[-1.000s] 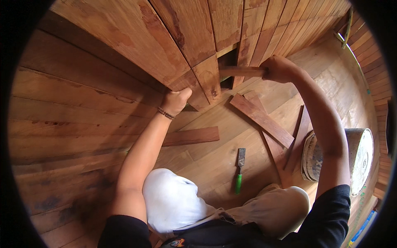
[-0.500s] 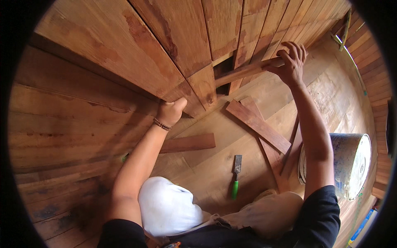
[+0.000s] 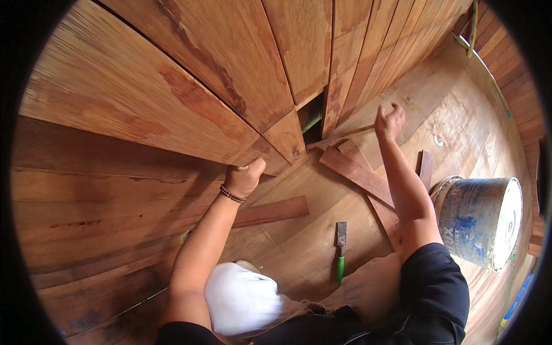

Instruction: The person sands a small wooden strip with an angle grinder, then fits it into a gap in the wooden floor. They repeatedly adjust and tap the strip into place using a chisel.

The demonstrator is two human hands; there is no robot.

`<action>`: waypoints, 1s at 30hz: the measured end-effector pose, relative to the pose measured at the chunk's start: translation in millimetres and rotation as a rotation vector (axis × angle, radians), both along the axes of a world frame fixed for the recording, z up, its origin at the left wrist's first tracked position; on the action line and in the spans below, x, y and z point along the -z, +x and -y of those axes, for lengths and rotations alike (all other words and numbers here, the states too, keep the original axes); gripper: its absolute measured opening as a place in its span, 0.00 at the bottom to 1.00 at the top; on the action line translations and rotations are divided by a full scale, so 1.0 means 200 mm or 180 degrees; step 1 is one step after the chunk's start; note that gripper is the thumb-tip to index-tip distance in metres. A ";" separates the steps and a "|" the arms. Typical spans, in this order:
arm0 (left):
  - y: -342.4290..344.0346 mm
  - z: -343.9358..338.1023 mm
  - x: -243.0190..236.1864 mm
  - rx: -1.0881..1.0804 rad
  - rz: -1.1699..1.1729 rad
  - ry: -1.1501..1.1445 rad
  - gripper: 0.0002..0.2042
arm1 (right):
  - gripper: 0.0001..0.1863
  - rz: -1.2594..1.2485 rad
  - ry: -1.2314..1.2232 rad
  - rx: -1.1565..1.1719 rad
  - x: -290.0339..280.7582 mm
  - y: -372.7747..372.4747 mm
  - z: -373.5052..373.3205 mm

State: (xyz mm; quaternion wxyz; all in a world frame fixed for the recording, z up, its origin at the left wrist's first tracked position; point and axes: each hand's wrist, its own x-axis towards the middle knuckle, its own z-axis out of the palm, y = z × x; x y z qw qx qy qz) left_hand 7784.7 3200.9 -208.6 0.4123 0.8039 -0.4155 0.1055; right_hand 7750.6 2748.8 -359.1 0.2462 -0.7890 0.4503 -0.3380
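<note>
My left hand [image 3: 245,177], with a beaded bracelet at the wrist, is closed on the lower end of a wide wooden wall plank [image 3: 190,103]. Its thumb shows; the other fingers are mostly hidden. My right hand [image 3: 391,122] grips one end of a narrow wooden board [image 3: 351,135], seen nearly edge-on and held low over the floor. The board's far end reaches the foot of a dark gap [image 3: 312,119] between wall planks. A short wooden piece [image 3: 286,137] sits at the wall's base, left of that gap.
Loose boards [image 3: 359,175] lie crossed on the wooden floor [image 3: 287,241], and another board [image 3: 273,211] lies near my left forearm. A green-handled chisel [image 3: 341,253] rests before my knees. To the right, a blue-and-white bucket [image 3: 477,218] lies on its side.
My right hand has moved down and slightly left, lowering and tilting the board away from the gap, which shows more now. My left hand keeps its hold on the plank.
</note>
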 end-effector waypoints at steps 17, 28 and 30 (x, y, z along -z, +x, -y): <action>0.01 -0.07 0.04 -0.0209 -0.0862 0.0222 0.06 | 0.72 -0.1648 0.1721 0.0976 0.13 0.07 0.02; -0.02 0.01 -0.06 -0.0195 -0.1127 -0.0187 0.02 | 0.43 0.2538 0.2571 0.0282 -0.28 -0.13 0.23; -0.02 0.01 -0.05 -0.0221 -0.1275 -0.0266 0.01 | 0.36 0.3087 0.2329 0.0595 -0.52 -0.15 0.20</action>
